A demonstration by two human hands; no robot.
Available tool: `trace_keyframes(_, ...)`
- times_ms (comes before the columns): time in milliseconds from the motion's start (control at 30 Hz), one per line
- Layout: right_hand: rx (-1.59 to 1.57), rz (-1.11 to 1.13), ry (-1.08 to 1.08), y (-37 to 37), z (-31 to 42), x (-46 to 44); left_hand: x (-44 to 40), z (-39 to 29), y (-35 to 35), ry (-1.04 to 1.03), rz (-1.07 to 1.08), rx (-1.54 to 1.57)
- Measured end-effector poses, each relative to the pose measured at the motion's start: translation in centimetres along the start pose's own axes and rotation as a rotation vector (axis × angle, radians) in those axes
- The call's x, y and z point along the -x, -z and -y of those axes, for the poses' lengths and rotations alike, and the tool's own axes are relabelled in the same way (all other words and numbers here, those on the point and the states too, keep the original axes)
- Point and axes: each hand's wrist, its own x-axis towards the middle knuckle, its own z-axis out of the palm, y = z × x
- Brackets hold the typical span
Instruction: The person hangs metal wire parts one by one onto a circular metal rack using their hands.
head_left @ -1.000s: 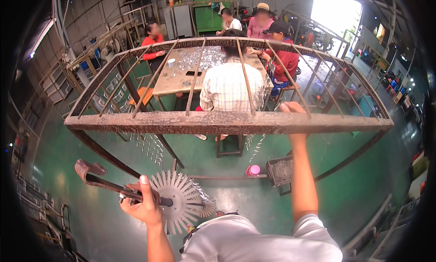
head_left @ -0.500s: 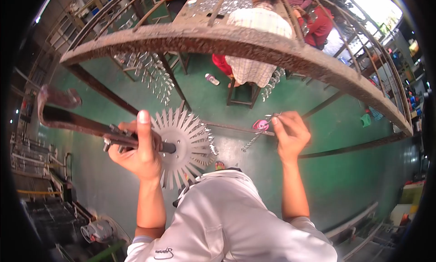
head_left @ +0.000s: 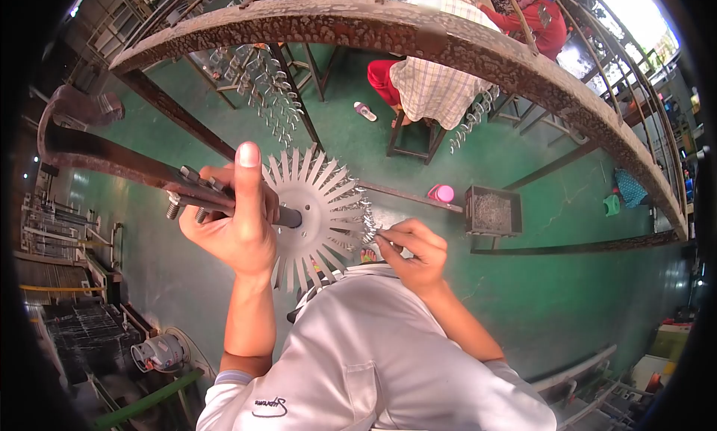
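Observation:
A bolted metal bracket (head_left: 142,162) is gripped by my left hand (head_left: 235,222), thumb up, beside the shaft of a round metal wheel. Flat blades fan out around this wheel (head_left: 305,220). At its right edge my right hand (head_left: 414,255) pinches a small shiny metal piece, whose shape is hard to make out. Other shiny pieces (head_left: 366,214) hang along the blades there.
A rusty frame (head_left: 336,29) arches across the front. Beyond it a person in a checked shirt (head_left: 441,87) sits on a stool, near another in red (head_left: 541,28). Metal hooks (head_left: 261,84) hang at left. A crate (head_left: 493,211) and pink container (head_left: 441,193) stand right.
My right hand has come down from the frame's bar, carrying small metal pieces, and moved left to the wheel's edge. My left hand keeps its hold. The view has tilted downward.

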Motion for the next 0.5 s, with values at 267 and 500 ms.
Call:
trace_keyframes(267,0.039,0.096,-0.049,-1.0,1.1,-0.4,0.4,-0.1,0.0,0.011,-0.029,0.005)
trace_keyframes(500,0.108,0.139,-0.086,0.1,2.9,-2.2,0.1,0.9,0.5,0.011,-0.047,0.016)
